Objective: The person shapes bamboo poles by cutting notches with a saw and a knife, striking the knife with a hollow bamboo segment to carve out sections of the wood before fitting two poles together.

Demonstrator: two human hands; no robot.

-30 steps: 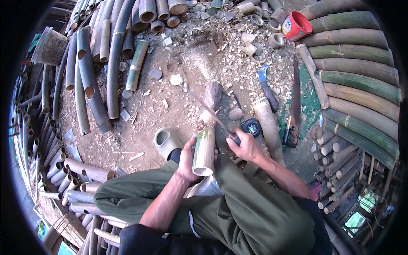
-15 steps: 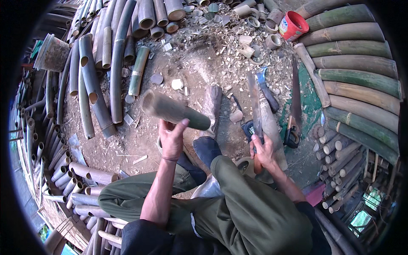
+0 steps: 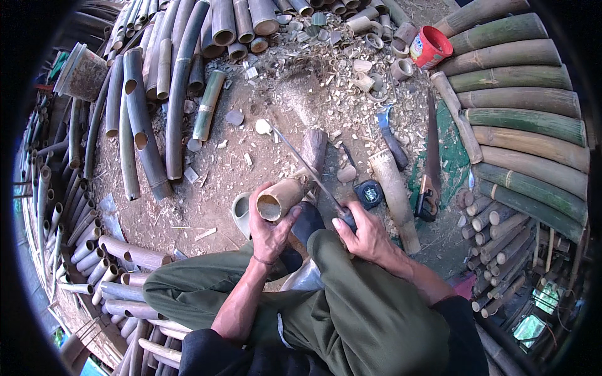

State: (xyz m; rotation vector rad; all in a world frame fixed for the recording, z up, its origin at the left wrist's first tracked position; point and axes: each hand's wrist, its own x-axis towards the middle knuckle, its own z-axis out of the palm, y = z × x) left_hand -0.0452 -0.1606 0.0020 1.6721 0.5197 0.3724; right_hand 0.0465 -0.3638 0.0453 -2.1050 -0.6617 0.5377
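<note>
while the left hand (image 3: 266,233) clasps a bamboo tube (image 3: 285,195), the right hand (image 3: 366,233) grips a knife (image 3: 313,176), its handle (image 3: 347,219) partly hidden.

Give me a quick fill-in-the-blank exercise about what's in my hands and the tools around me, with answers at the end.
1. The left hand grips a short, hollow tube made of ______.
2. The long blade is held in the person's ______.
3. The bucket at the upper right is mostly ______ in colour.
4. The saw lies partly over a sheet coloured ______.

Missing words: bamboo; right hand; red; green.
</note>
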